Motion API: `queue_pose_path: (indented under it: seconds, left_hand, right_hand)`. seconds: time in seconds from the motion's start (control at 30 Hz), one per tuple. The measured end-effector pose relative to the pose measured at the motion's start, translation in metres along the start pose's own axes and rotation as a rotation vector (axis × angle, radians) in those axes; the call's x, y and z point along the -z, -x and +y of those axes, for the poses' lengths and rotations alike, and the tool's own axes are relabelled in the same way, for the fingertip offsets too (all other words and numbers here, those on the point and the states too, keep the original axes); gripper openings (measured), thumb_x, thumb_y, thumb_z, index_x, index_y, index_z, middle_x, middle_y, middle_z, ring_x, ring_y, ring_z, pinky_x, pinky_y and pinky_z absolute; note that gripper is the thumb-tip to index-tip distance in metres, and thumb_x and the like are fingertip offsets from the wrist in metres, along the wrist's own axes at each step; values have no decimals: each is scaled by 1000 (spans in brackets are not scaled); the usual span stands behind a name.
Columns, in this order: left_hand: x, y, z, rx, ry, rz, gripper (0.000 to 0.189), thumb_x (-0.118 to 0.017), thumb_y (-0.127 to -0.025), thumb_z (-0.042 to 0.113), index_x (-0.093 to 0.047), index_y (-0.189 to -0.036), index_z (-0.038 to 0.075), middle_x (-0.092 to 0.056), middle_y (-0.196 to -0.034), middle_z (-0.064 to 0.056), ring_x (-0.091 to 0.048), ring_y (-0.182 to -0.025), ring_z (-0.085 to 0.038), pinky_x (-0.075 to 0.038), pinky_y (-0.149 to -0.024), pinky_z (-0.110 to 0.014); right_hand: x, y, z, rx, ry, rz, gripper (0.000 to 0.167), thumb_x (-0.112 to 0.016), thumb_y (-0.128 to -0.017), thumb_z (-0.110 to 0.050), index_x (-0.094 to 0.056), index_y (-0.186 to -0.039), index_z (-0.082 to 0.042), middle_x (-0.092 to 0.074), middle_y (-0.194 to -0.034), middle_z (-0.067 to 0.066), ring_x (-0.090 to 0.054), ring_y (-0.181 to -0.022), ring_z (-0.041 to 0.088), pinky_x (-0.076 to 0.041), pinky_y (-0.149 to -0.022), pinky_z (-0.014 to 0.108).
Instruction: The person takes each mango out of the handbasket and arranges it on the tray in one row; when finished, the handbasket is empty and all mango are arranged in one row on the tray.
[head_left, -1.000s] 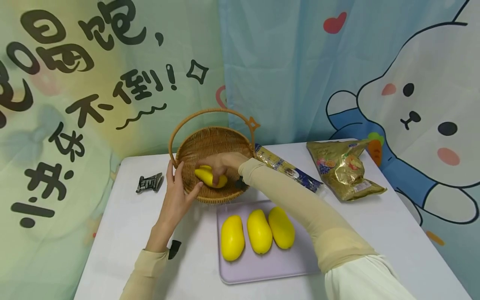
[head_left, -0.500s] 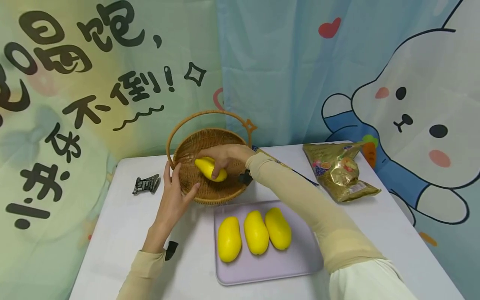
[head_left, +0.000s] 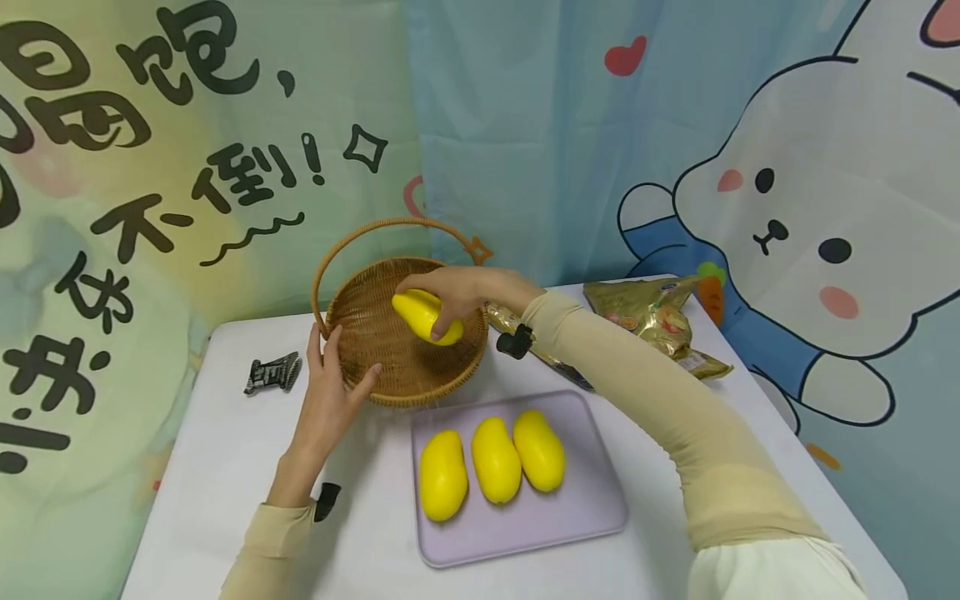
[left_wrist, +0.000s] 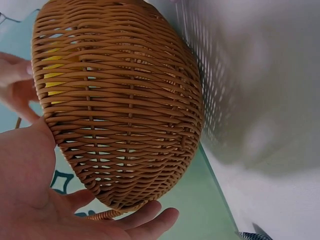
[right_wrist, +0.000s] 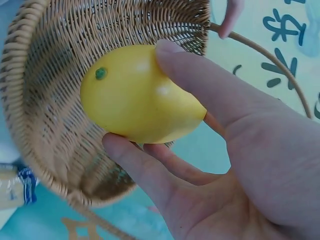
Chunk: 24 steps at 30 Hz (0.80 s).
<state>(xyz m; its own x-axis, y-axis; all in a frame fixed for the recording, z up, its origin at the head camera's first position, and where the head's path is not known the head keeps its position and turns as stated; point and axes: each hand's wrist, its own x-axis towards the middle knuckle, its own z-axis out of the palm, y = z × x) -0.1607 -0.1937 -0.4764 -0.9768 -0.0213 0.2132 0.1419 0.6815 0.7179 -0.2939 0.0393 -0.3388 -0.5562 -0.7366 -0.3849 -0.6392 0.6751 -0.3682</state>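
Note:
My right hand [head_left: 468,292] grips a yellow mango [head_left: 423,315] between thumb and fingertips, over the mouth of a brown wicker basket [head_left: 375,350]. The right wrist view shows the mango [right_wrist: 135,95] smooth, with a small green stem spot. My left hand [head_left: 326,392] holds the basket by its near left side, thumb at the front rim and fingers on the left. From the left wrist, the basket's woven wall [left_wrist: 125,105] fills the view. On a lilac tray [head_left: 525,537] lie a left mango [head_left: 442,475], a middle mango [head_left: 496,460] and a right mango [head_left: 539,450].
A small black wrapped packet [head_left: 272,373] lies left of the basket. Behind my right forearm are a gold snack bag [head_left: 652,317] and a long gold-and-blue packet [head_left: 504,318], partly hidden. A printed curtain [head_left: 495,150] hangs behind the white table [head_left: 202,467].
The mango in my right hand has risen from low inside the basket toward its upper right. My left hand keeps its place on the basket. The whole head view has shifted slightly.

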Motion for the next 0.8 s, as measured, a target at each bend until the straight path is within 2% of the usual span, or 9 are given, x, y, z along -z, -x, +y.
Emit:
queue_pose_path:
  seconds: [0.17,0.3,0.43,0.57,0.67,0.8]
  left_hand:
    - [2,-1,1,3,-10,8,87,-66,-98,42,-17,-163,12,8,-170,-18,-36,-141,-56,-52,-90,-63]
    - [1,1,2,-6,-11,8,86,-66,-98,41,-17,-162,10,8,-169,-19,-37,-140,-56,-53,-88,-62]
    - [-1,2,2,-10,-6,1,87,-66,-98,40,-17,-162,9,9,-170,-17,-35,-142,-55,-51,-92,-63]
    - [-2,4,0,-8,0,2,86,-66,-98,41,-17,-162,10,9,-170,-17,-36,-140,-56,-50,-92,-64]
    - [-2,3,0,-15,1,5,86,-66,-98,41,-18,-162,9,8,-170,-17,-35,-141,-56,-49,-94,-65]
    - [0,2,0,-27,3,11,86,-66,-98,40,-18,-162,8,8,-170,-16,-33,-142,-56,-47,-98,-66]
  right_hand:
    - [7,24,1,7,-8,24,87,-79,-90,-27,-28,-160,-23,-41,-158,8,-50,-127,25,-44,-107,43]
    - [11,51,0,19,-28,51,86,-78,-90,-27,-28,-160,-22,-45,-155,9,-54,-121,25,-46,-103,43]
    - [9,78,4,31,-40,83,86,-79,-90,-26,-30,-160,-20,-62,-132,10,-59,-98,24,-50,-89,40]
    - [0,100,14,34,-62,115,85,-80,-89,-25,-32,-158,-17,-66,-117,11,-60,-91,25,-53,-82,38]
    - [-10,118,21,4,-88,136,84,-81,-87,-23,-34,-157,-16,-62,-126,13,-61,-100,25,-54,-84,38]
    - [-22,141,31,-60,-98,154,84,-81,-87,-22,-34,-157,-16,-58,-135,16,-62,-100,26,-55,-82,38]
